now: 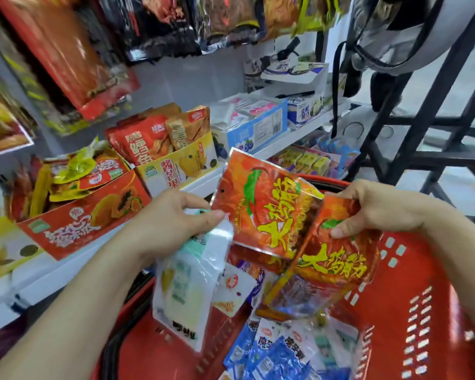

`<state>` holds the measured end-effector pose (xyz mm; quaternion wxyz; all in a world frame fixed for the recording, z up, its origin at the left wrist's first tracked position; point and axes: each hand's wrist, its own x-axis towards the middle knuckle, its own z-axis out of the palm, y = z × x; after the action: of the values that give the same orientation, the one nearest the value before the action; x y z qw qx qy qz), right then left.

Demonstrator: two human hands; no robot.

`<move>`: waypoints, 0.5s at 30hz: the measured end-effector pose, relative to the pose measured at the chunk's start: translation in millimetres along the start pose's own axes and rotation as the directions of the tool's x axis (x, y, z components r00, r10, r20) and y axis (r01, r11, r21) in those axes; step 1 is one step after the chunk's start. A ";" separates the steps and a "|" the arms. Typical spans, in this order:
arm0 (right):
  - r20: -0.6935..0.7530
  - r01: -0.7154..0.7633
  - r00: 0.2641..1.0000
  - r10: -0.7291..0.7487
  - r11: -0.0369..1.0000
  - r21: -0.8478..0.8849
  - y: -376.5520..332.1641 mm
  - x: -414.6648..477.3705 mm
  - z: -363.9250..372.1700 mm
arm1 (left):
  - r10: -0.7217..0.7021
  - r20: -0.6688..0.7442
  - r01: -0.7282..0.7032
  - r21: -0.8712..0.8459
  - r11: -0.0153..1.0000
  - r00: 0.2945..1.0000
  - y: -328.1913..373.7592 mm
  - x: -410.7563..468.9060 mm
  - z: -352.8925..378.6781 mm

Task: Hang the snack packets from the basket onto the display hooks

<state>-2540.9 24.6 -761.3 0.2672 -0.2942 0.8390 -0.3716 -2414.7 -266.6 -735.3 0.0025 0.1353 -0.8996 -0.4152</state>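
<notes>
Sorting step, hanging not yet begun. Both hands over red basket point(428, 292). Left hand point(181, 218) grips top of white-green packet point(187, 286), which dangles over basket's left rim. Right hand point(373, 207) pinches top edge of red packet point(337, 261) above basket's middle. Second red packet point(263, 204) sits between hands; cannot tell which hand bears it. Blue packets point(274, 357) lie on basket floor. Hung packets point(66, 56) overhead, hooks themselves hidden. Next move, I judge: lift red pair, find matching hook, thread hang-hole.
</notes>
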 end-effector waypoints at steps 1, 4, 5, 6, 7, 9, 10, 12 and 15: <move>0.007 -0.005 1.000 0.005 1.000 -0.013 -1.2 -1.0 -0.9 | 0.001 -0.007 -0.001 -0.018 1.000 1.000 -2.3 0.7 1.1; -0.033 -0.001 0.999 -0.009 0.959 -0.284 -11.6 -5.3 -7.6 | 0.109 -0.041 -0.108 0.029 0.994 0.993 3.5 -2.7 -1.1; -0.035 0.027 0.998 -0.044 0.918 -0.395 -18.4 -6.8 -9.3 | 0.172 -0.024 -0.170 0.079 0.982 0.985 6.9 -3.3 -3.1; -0.033 0.055 0.996 -0.082 0.871 -0.489 -25.8 -8.4 -9.9 | 0.257 -0.001 -0.254 0.156 0.955 0.966 10.2 -3.5 -4.7; -0.043 0.087 0.991 -0.128 0.847 -0.525 -33.8 -9.7 -9.0 | 0.333 0.024 -0.329 0.233 0.915 0.943 12.9 -2.4 -5.6; -0.113 0.139 0.967 -0.228 0.847 -0.513 -52.4 -13.4 -3.2 | 0.413 0.057 -0.412 0.286 0.865 0.909 20.9 -1.2 -7.1; -0.169 0.159 0.948 -0.272 0.858 -0.489 -59.1 -14.0 0.8 | 0.421 0.064 -0.421 0.280 0.863 0.905 24.6 -0.1 -8.1; -0.286 0.197 0.908 -0.307 0.914 -0.356 -65.1 -12.4 7.2 | 0.419 0.082 -0.424 0.277 0.862 0.904 31.7 0.8 -10.6; -0.360 0.269 0.901 -0.242 0.963 0.029 -66.1 -6.7 19.4 | 0.424 0.066 -0.427 0.252 0.869 0.903 36.2 0.4 -19.4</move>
<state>-2503.9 -16.2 -719.4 0.0725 -0.3196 0.8123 -0.4825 -2421.6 -258.7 -695.6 0.0724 -0.0686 -0.9538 -0.2834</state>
